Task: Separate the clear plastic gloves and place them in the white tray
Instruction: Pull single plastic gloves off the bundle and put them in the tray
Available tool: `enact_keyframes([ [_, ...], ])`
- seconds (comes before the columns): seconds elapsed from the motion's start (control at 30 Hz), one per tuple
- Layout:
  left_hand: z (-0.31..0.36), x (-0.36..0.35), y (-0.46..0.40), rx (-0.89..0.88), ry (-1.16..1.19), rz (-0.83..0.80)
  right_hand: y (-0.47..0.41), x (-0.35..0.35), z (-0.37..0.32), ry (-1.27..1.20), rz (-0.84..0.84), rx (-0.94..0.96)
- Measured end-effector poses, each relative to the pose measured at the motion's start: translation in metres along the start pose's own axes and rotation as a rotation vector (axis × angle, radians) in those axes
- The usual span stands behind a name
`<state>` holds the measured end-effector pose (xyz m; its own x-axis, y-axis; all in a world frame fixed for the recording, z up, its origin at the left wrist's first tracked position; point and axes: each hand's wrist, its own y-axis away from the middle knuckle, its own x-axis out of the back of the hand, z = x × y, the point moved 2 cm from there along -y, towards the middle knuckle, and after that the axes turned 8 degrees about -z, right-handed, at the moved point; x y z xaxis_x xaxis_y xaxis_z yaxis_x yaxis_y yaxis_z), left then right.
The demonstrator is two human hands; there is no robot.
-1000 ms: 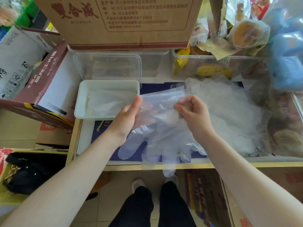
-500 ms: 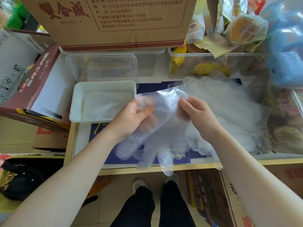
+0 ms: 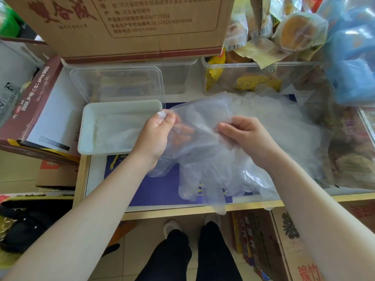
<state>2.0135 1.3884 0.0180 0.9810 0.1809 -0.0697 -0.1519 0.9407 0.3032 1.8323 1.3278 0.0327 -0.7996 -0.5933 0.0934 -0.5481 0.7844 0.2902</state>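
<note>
I have the left hand [image 3: 156,136] pinching the cuff corner of a clear glove [image 3: 203,151], thumb and forefinger closed on the film, the other fingers tucked behind it and showing pink through the plastic. The right hand [image 3: 243,138] grips the same bundle at its 3 o'clock edge, fingers curled over the film. Between the two hands the cuff is stretched taut, and the glove fingers hang down toward 6 o'clock, past the shelf edge [image 3: 182,212].

By my reading this is mid-separation: more than one layer seems to hang here (I count too many finger-tips for a single glove), so the top one is not yet free of its neighbours.

The tray [image 3: 87,126] sits at 9 o'clock from the left hand, just beside it, and already holds a thin lying of pale film, so I judge that some gloves are in. How many I cannot tell.

At 2 o'clock from the right hand lies the pile [image 3: 284,126] of unsorted gloves, a broad cloudy heap on the blue mat [image 3: 158,189], so most of the work looks to be left.

The glove itself is thin, wrinkled and nearly see-through, faintly bluish where layers overlap. I'd expect it to cling and to slip, so the peel wants a firm pinch
</note>
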Motion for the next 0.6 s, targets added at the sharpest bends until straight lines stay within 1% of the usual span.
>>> enact_keyframes([
  [0.07,-0.002,0.000,-0.002,0.048,0.128,0.000,-0.003,0.001,0.001,0.026,0.053,-0.019],
  [0.1,-0.004,0.000,-0.001,0.073,0.144,-0.025,-0.004,0.002,0.003,0.048,0.084,-0.026],
  [0.2,-0.013,0.000,0.004,0.116,0.010,-0.149,-0.007,0.009,0.009,0.111,0.180,-0.020],
  [0.27,-0.023,0.004,0.010,0.161,-0.101,-0.187,-0.007,0.014,0.012,0.113,0.217,-0.010],
  [0.33,-0.031,0.009,0.018,0.200,-0.167,-0.199,-0.007,0.019,0.016,0.120,0.221,-0.029],
  [0.43,-0.035,0.014,0.024,0.232,-0.161,-0.191,-0.004,0.018,0.025,0.149,0.183,-0.071],
  [0.53,-0.036,0.013,0.023,0.240,-0.139,-0.245,-0.001,0.014,0.032,0.080,0.214,-0.075],
  [0.6,-0.034,0.012,0.019,0.224,-0.141,-0.254,-0.001,0.012,0.035,0.009,0.205,-0.100],
])
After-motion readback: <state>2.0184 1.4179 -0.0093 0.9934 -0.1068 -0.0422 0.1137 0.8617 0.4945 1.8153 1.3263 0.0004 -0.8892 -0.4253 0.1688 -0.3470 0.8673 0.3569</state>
